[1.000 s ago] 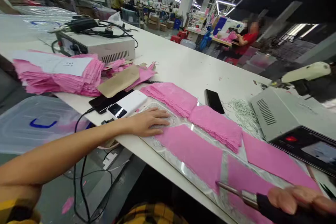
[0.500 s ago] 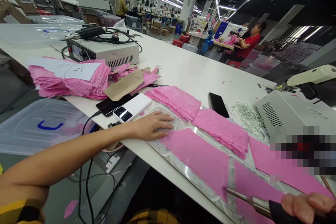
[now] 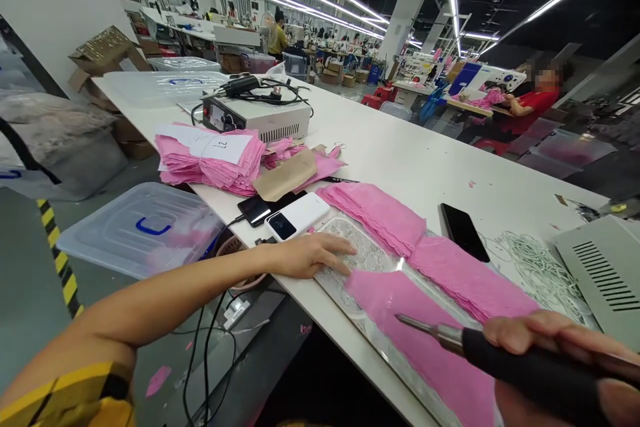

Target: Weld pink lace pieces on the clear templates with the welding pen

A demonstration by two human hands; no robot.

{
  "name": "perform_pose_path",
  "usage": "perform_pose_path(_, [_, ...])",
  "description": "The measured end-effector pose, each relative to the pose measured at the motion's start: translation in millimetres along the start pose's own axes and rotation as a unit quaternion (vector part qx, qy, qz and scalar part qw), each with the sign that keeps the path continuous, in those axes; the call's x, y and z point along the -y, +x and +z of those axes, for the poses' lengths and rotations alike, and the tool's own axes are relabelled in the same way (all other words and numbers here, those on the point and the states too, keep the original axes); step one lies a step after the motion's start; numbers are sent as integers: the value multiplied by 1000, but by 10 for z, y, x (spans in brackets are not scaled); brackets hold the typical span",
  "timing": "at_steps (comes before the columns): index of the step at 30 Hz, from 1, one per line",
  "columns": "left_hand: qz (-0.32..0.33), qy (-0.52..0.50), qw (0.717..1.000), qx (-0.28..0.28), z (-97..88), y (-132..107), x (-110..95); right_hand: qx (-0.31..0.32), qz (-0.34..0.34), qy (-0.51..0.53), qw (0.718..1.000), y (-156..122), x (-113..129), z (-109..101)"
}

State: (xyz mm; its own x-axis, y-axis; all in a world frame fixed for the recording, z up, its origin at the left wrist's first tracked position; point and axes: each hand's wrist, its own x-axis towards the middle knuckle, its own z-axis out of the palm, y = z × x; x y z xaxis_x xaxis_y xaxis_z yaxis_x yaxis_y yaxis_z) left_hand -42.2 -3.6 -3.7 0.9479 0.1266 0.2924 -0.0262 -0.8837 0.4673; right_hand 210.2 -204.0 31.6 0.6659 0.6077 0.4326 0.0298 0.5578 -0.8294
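My left hand [image 3: 313, 255] lies with fingers spread on a clear, lace-patterned sheet [image 3: 357, 250] along the table's front edge, just left of a flat pink fabric panel [image 3: 400, 300]. In my right hand [image 3: 545, 353] is a thick black-handled tool [image 3: 505, 353] with a pointed metal tip, pen-shaped like a soldering iron. Its tip is over the pink panel; whether it touches cannot be made out. A thin metal strip also shows by the right fingers. Behind the panel lie two stacks of pink fabric pieces [image 3: 373, 213], end to end.
A white power bank [image 3: 299, 215] and a black phone [image 3: 463, 230] lie on the table [image 3: 395, 160]. Back left are a tied pink bundle [image 3: 210, 163] and a grey control box [image 3: 273, 117] with a cabled handpiece. Right are pale cords [image 3: 543, 270] and a vented box [image 3: 600, 267].
The view has swung left. My right hand has brought the tool left and nearer the camera, its tip away from the gap between two panels. My left hand stays on the patterned sheet.
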Motion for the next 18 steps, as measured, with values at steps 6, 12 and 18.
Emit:
perform_pose_path(6, [35,64,997,11,82,2,11,17,-14,12,1000,-58,-8,755])
perform_pose_path(12, [21,86,996,14,106,-9,4,37,-15,5,999,-90,-208,842])
perform_pose_path(18, [35,88,995,4,120,-17,11,32,-5,12,999,-124,-245,865])
